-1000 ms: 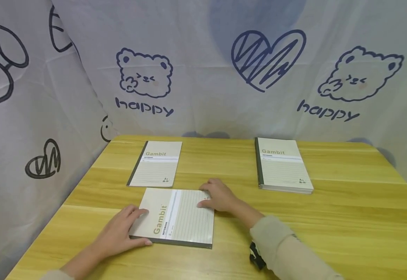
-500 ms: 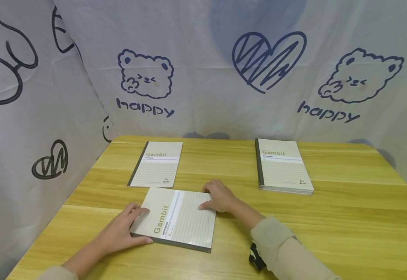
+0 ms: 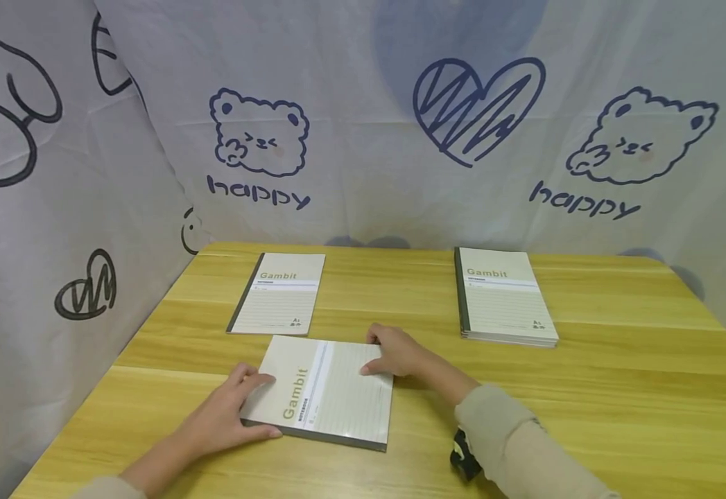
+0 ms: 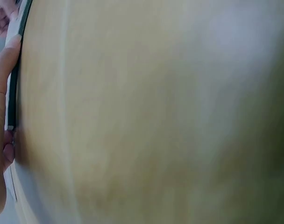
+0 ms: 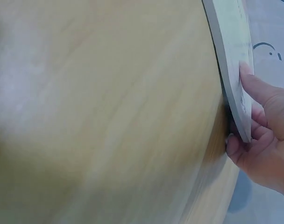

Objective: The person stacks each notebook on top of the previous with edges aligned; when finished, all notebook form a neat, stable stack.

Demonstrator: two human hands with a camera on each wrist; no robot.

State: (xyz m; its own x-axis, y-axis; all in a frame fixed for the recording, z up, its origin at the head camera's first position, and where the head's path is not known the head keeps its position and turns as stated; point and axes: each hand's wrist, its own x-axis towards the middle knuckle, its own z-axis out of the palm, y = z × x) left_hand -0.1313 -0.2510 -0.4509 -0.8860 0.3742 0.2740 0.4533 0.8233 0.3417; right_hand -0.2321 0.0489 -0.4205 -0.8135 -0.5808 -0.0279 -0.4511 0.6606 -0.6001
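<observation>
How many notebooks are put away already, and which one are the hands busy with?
One single notebook lies alone at the back left. The left hand and right hand grip the near notebook by its two ends, flat on the table. The stack of notebooks at the back right lies untouched, so most seems left.

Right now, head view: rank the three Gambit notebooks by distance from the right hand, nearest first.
1. Near notebook: turned sideways at the front; the right hand grips its right edge.
2. Far-left notebook: single, back left of the table.
3. Far-right stack of notebooks: back right. Only slightly farther than the far-left one; close call.
</observation>
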